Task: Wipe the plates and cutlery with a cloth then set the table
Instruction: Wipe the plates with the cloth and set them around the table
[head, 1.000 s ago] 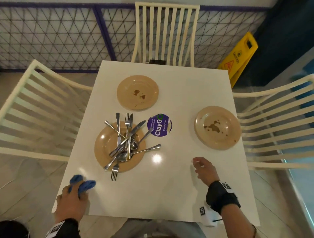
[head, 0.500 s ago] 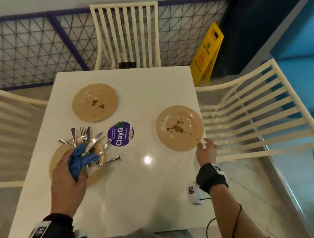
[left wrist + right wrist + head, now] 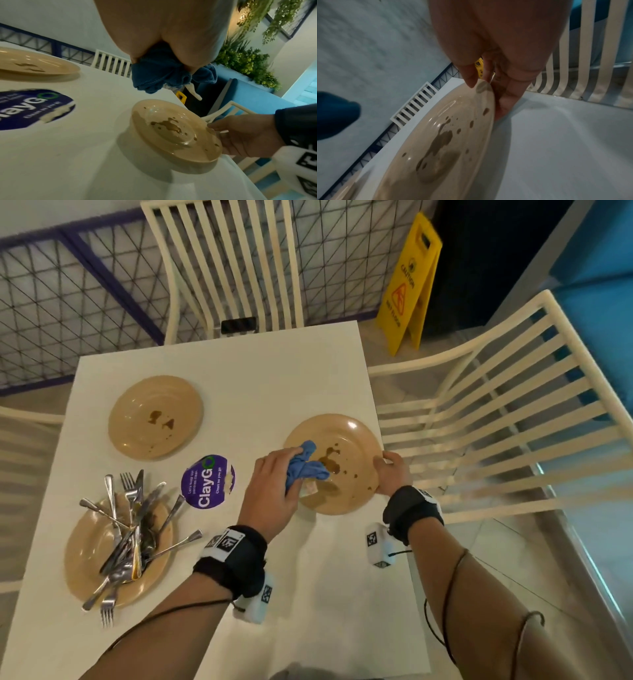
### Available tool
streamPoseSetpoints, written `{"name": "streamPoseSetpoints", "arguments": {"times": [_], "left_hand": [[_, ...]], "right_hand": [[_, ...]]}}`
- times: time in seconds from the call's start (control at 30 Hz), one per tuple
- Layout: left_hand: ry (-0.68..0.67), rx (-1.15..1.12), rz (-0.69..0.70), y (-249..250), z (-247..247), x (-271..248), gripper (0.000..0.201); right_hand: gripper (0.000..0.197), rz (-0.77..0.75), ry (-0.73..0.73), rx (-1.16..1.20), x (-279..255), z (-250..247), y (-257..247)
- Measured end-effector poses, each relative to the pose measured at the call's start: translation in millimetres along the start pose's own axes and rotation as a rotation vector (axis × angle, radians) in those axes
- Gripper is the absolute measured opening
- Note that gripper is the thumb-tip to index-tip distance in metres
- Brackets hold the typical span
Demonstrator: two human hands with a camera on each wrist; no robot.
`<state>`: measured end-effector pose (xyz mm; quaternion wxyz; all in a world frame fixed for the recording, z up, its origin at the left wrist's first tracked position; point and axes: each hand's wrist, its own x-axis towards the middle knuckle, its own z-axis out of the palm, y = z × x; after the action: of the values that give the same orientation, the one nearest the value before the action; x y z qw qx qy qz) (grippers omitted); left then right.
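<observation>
One tan plate (image 3: 346, 440) tilted off the desk (image 3: 239, 371), brown stains; right hand (image 3: 392, 474) fingers pinch its rim, left hand (image 3: 270, 494) fingers grip blue cloth (image 3: 305, 465)

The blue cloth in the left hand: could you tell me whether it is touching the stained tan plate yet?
Apart. The left wrist view shows the blue cloth hanging above the stained tan plate, with white table visible between them.

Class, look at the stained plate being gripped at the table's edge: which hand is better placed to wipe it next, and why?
The left hand: it already holds the blue cloth over the stained plate. The right hand grips the plate's rim, tilting it.
</observation>
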<state>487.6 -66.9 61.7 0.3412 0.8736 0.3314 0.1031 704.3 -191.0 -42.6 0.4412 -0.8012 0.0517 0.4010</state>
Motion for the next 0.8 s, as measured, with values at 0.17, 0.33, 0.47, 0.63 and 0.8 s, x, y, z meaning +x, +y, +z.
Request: {"name": "streamPoseSetpoints", "arguments": {"times": [0.17, 0.33, 0.47, 0.63, 0.8], "left_hand": [[-0.097, 0.040, 0.006, 18.3, 30.6, 29.4, 0.049], [-0.219, 0.107, 0.038, 41.1, 67.2, 42.1, 0.057], [-0.366, 0.188, 0.072, 50.7, 99.3, 31.0, 0.055], [-0.417, 0.386, 0.149, 32.1, 101.9, -1.3, 0.057], [-0.352, 0.575, 0.226, -13.4, 51.4, -26.4, 0.060]], "right_hand": [[0.027, 0.022, -0.155, 0.053, -7.5, -7.4, -10.0], [0.035, 0.100, -0.306, 0.343, -34.9, -4.9, -2.8], [0.039, 0.148, -0.303, 0.545, -46.1, -1.0, 9.0], [0.037, 0.159, -0.358, 0.733, -63.5, -13.2, 15.3], [0.050, 0.052, -0.439, 0.611, -94.2, -20.4, 17.8]]}}
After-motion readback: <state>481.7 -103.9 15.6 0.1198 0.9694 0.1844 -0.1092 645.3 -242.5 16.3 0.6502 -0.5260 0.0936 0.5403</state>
